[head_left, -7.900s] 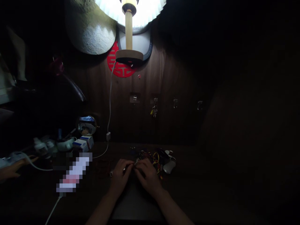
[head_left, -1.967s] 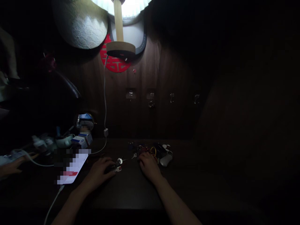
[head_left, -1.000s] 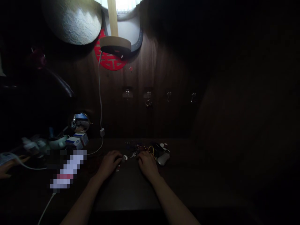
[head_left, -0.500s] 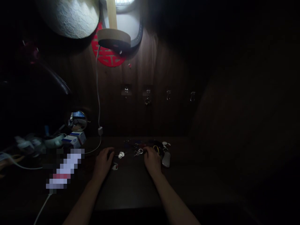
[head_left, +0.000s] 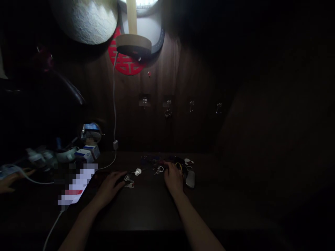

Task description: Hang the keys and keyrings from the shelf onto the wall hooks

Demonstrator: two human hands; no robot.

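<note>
On the dark desk my left hand (head_left: 111, 186) lies stretched out, its fingertips touching a small key with a white and red tag (head_left: 128, 181). A round white tag (head_left: 138, 172) lies just beyond it. My right hand (head_left: 173, 177) rests with curled fingers in a pile of keys and coloured rings (head_left: 167, 164); what they grip is too dark to make out. A key ring (head_left: 158, 169) lies left of that hand and a grey fob (head_left: 190, 179) right of it.
Several hooks (head_left: 191, 105) line the wood wall, one with a ring (head_left: 167, 112). A lamp base (head_left: 133, 43) and its cable (head_left: 114, 104) hang above. A phone (head_left: 75, 188), boxes (head_left: 87, 153) and a mirror (head_left: 91, 130) lie left. Another person's hand (head_left: 7, 181) is at far left.
My hands have drawn apart: the left slid back to the tagged key, the right moved right into the pile. The key bunch that hung on the second hook earlier is gone.
</note>
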